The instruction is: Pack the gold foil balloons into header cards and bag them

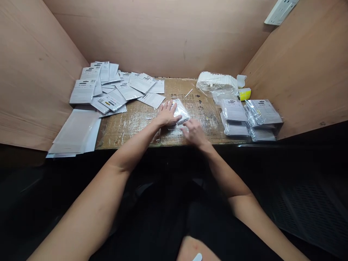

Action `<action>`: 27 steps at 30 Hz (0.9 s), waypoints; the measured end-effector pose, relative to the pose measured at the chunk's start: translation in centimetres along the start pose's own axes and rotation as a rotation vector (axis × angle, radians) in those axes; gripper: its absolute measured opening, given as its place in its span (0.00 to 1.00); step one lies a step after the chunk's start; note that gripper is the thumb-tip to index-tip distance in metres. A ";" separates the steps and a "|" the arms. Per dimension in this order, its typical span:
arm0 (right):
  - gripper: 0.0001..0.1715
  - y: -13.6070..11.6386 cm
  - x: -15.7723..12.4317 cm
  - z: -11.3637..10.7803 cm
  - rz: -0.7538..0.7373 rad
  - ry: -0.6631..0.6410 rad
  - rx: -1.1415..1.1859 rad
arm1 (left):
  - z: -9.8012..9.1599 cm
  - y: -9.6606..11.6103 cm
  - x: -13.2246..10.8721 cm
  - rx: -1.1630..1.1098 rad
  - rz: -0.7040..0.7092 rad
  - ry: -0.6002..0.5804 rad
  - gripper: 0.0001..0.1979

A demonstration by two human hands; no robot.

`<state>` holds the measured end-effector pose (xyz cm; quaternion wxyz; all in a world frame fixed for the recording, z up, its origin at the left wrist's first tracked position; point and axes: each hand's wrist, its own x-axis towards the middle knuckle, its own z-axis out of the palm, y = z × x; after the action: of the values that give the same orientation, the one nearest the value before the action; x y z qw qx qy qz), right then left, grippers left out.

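A clear plastic packet [181,111] lies near the front middle of the cardboard-covered table [119,130]. My left hand [168,114] rests flat on its left part, fingers spread. At the packet's lower right corner is my right hand [194,131], its fingers bent together; what they pinch, if anything, is too small to make out. Beyond the packet lies a thin white stick [188,93].
Many white printed packets [112,99] are heaped at the left, with flat translucent sleeves [74,132] in front. Bagged white sticks [217,82], a yellow item [244,94] and stacked wrapped packs [234,110] sit at the right. Wooden walls [152,36] enclose three sides.
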<state>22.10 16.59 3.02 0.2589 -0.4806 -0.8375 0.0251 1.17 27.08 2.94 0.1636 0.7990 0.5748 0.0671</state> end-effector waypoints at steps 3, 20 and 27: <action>0.11 -2.7 0.5 2.4 -0.210 -0.059 -0.073 | 0.3 -0.2 0.5 -0.021 -0.007 0.010 0.52; 0.13 -2.5 -0.9 2.8 -0.255 -0.195 0.140 | 1.5 -1.7 -4.3 0.117 0.365 0.075 0.40; 0.13 -2.0 -1.2 0.5 -0.330 -0.401 0.325 | 2.1 -2.2 -3.9 0.090 0.375 0.077 0.43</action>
<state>20.82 14.63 2.69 0.1626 -0.2759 -0.9235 0.2110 -1.43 23.62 0.52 0.0900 0.8955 0.4239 0.1011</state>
